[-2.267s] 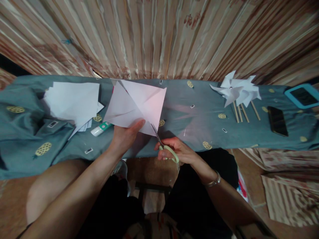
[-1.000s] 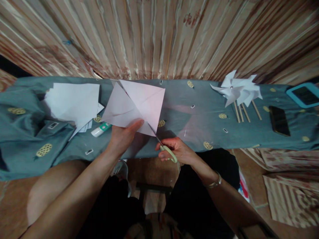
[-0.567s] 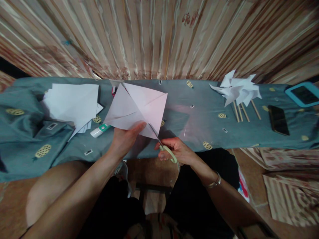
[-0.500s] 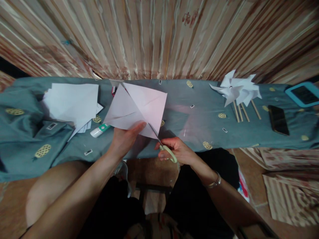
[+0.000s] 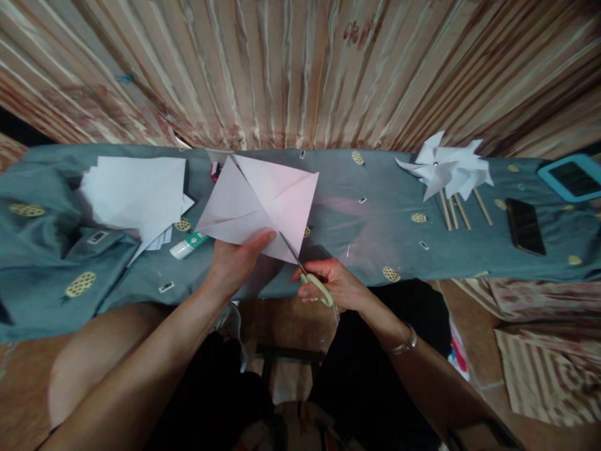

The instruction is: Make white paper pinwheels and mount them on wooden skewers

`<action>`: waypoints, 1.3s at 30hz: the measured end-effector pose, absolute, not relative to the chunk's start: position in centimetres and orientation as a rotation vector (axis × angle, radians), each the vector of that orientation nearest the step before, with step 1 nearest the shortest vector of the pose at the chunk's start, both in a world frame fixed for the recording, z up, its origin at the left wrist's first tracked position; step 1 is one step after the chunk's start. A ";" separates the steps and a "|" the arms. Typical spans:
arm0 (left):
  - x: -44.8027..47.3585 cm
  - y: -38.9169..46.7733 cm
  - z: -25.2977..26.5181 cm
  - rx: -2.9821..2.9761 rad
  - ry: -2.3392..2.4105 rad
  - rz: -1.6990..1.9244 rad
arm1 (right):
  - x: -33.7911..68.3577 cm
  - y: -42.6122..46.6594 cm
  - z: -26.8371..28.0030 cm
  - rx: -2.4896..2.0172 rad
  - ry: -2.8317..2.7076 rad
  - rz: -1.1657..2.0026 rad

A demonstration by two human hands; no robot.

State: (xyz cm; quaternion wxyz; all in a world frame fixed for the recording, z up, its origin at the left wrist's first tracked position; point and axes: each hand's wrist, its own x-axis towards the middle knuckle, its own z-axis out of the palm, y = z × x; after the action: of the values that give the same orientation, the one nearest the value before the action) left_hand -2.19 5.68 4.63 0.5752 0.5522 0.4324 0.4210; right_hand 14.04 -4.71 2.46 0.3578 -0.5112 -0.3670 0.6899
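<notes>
A square sheet of white paper with crease lines is held up over the table, a slit running in from its far left corner. My left hand pinches its near edge, thumb on top and the other fingers hidden below. In my right hand is a pair of scissors with pale green handles. Their blades lie on the sheet's near right corner, pointing toward its middle, with the tip close to my left thumb.
A stack of white paper lies at the left, beside a glue stick. Paper pinwheels on wooden sticks lie at the right, near a dark phone and a blue-framed device. A striped curtain hangs behind the table.
The right side of the paper has shifted slightly to the right. Both hands and the scissors stay almost where they were.
</notes>
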 end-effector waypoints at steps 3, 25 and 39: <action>-2.1 5.4 4.5 1.314 1.012 0.955 | 14.1 -4.7 2.7 -1.325 -0.961 1.774; -2.1 5.1 4.7 1.302 1.019 0.942 | 14.1 -4.7 2.4 -1.345 -0.934 1.752; -1.8 4.6 4.6 1.313 0.974 0.918 | 14.0 -4.7 2.8 -1.356 -0.913 1.726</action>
State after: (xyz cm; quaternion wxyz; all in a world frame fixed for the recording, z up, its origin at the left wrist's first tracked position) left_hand -1.82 4.61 4.63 0.5917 0.5646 0.4187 0.3948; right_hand 13.97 -4.69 2.80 0.3729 -0.5293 -0.3564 0.6736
